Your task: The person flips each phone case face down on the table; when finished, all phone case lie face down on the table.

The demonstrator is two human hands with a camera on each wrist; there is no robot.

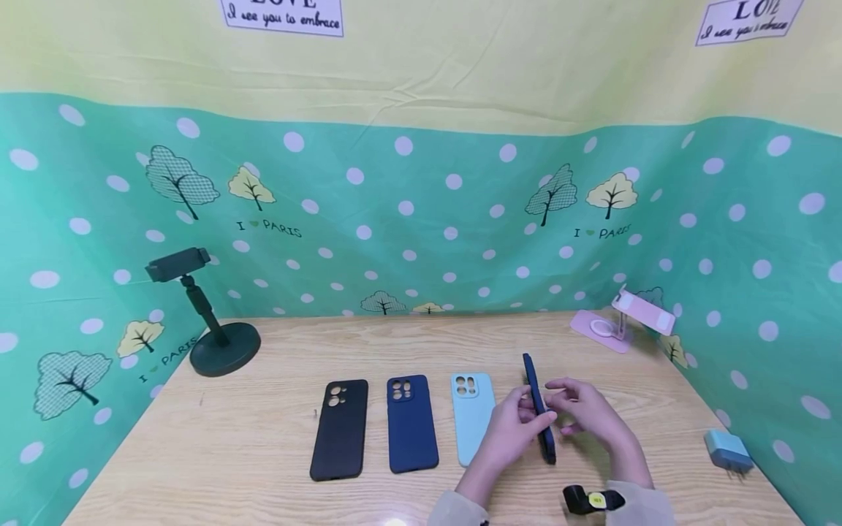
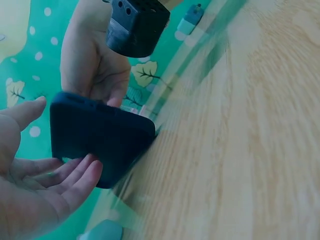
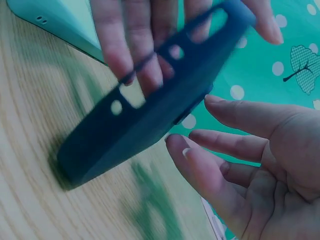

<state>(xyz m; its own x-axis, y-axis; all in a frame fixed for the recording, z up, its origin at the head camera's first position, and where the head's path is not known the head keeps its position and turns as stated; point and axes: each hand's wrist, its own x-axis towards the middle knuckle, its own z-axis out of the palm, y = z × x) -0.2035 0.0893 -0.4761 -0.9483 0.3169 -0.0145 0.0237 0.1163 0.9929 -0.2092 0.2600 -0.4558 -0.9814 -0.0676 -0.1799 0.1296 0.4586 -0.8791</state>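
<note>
Navy phone case (image 1: 539,409) stood on edge, pinched by the left hand (image 1: 509,431); right hand (image 1: 585,413) hovered spread at three o'clock; three cases (image 1: 408,422) lay untouched at nine o'clock.

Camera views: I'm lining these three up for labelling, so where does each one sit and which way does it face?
Head: worn high, looking forward and down at the table; left hand and right hand show, around the dark blue case.
Left wrist: behind the left hand, facing the case; right hand beyond.
Right wrist: behind the right hand, facing the case; left fingers show.
Shared: all show the case.
</note>
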